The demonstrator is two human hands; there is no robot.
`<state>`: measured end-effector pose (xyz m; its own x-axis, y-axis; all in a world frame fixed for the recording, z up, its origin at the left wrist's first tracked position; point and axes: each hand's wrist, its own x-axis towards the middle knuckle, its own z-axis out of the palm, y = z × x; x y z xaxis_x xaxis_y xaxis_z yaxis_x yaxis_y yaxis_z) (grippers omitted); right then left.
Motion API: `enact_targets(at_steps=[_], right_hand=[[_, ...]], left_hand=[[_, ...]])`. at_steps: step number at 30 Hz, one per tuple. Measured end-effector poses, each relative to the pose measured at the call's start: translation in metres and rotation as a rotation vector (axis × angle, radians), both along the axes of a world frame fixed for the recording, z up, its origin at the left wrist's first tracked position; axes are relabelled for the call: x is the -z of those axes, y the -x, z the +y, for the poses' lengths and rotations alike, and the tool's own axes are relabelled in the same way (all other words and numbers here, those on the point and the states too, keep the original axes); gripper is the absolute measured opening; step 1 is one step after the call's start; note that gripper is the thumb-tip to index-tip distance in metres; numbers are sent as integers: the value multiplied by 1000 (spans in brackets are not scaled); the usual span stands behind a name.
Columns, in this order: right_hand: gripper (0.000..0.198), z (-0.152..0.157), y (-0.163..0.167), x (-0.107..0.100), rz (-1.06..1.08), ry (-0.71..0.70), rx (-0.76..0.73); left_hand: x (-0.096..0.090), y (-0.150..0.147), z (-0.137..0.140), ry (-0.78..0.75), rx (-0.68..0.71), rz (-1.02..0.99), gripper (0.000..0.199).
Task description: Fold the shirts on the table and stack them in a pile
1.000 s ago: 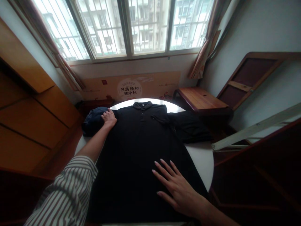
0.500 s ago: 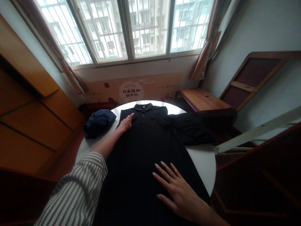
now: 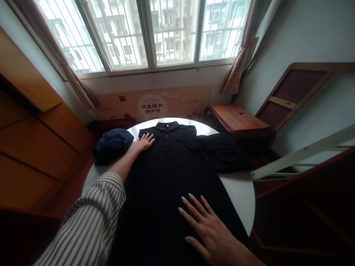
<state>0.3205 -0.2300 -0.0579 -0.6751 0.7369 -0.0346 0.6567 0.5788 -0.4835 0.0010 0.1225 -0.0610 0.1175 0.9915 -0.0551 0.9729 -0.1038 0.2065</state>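
A black polo shirt [image 3: 166, 173] lies spread over a round white table [image 3: 235, 195], its collar at the far edge and its lower part toward me. My left hand [image 3: 145, 142] rests flat with fingers spread on the shirt's left shoulder and sleeve area. Nearer to me, my right hand [image 3: 206, 227] lies palm down on the lower right part of the shirt, fingers apart. Neither hand grips anything. The bottom hem is out of view.
A dark blue cap [image 3: 113, 145] sits on the table's left side. Folded black clothing [image 3: 224, 151] lies at the right, against the shirt. Beyond the table stand a wooden side table [image 3: 238, 118] and a window wall. A pale metal bar [image 3: 302, 153] slants in at the right.
My left hand has shifted slightly left on the shirt, and its fingers have gone from close together to spread flat. My right hand stays nearly in place.
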Motion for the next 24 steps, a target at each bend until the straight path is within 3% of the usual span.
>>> enact_targets(at_steps=[3, 6, 10, 12, 15, 17, 19, 21, 24], right_hand=[[66, 1, -1, -2, -6, -6, -11], [62, 1, -15, 1, 35, -62, 30], [43, -7, -59, 13, 123, -302, 376], [40, -17, -87, 20, 149, -359, 570], [55, -36, -116, 26, 127, -155, 869], [70, -46, -122, 24, 100, 41, 1012], [84, -52, -116, 19, 148, 189, 1045], [95, -53, -105, 13, 274, 289, 1033], [109, -52, -90, 3, 461, 399, 996]], left_hand=[[-7, -3, -8, -25, -12, -25, 54], [-17, -1, -46, -113, 47, -71, 51], [-20, 22, -160, -236, 316, -209, 40], [-14, 41, -228, -203, 310, -240, 34], [-1, 69, -312, -230, 130, -228, 33], [6, 84, -349, -287, -49, -190, 41], [10, 92, -371, -302, -243, -169, 53], [9, 95, -381, -226, -386, -199, 67], [2, 94, -383, -57, -436, -305, 73]])
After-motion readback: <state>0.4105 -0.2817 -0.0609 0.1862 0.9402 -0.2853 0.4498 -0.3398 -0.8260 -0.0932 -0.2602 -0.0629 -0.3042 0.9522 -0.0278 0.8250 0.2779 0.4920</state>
